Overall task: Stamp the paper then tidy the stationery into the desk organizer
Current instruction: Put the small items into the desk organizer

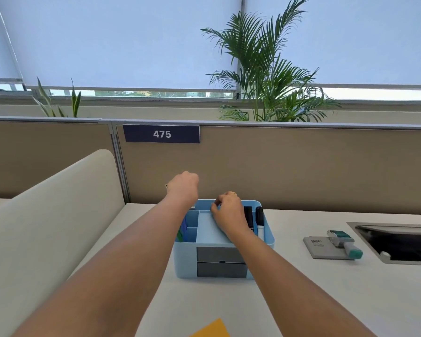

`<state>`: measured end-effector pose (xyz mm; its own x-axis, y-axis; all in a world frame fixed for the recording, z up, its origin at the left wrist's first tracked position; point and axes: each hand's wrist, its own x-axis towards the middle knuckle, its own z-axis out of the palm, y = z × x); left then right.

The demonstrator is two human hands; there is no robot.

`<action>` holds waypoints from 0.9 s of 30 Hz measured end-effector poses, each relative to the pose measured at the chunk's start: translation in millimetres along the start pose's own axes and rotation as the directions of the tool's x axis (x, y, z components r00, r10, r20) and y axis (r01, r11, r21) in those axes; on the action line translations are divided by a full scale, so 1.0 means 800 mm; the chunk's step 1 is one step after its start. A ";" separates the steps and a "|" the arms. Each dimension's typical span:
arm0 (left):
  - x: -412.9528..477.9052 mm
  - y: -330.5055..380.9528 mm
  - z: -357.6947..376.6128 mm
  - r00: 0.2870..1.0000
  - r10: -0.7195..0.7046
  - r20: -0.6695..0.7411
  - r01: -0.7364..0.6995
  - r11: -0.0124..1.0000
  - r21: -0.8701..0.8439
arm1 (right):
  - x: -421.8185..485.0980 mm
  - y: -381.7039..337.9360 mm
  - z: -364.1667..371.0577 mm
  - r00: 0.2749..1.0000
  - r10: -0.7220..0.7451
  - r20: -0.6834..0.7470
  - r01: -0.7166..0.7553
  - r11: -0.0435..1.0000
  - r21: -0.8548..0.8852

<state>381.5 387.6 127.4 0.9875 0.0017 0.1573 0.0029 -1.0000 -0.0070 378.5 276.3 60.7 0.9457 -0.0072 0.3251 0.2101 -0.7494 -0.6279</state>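
A light blue desk organizer [267, 237] stands on the white desk, with grey drawers [220, 261] in its front. My left hand [184, 188] is raised above its back left corner, fingers curled; a small pale thing peeks out at the wrist, too hidden to name. My right hand [229, 212] reaches into the back of the organizer with fingers bent; what they touch is hidden. Black markers [259, 217] stand in the right compartment, blue and green items [182, 231] in the left. A teal roller stamp [345, 242] lies on a grey ink pad [319, 249] to the right.
A yellow paper corner [214, 329] shows at the bottom edge. A beige partition [301, 166] labelled 475 runs right behind the organizer. An open cable hatch [399, 244] is sunk in the desk at the right. A cream curved divider [46, 215] borders the left.
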 end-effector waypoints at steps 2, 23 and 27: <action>-0.003 0.002 -0.001 1.000 0.014 -0.009 -0.014 1.000 -0.008 | -0.001 -0.002 -0.001 1.000 0.001 0.009 -0.001 1.000 -0.016; -0.216 0.035 0.072 0.948 0.020 -0.317 -0.226 0.741 -0.632 | -0.161 -0.011 -0.056 0.969 -0.242 0.060 0.243 0.970 -0.023; -0.276 0.026 0.110 0.985 -0.006 -0.171 -0.100 0.790 -0.605 | -0.221 0.000 -0.061 0.964 -0.256 0.072 0.261 0.963 -0.065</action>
<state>177.4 366.8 5.5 0.9462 0.0069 0.3235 -0.1914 -0.7943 0.5766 199.2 244.9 37.8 0.8755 0.2328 0.4234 0.4331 -0.7667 -0.4739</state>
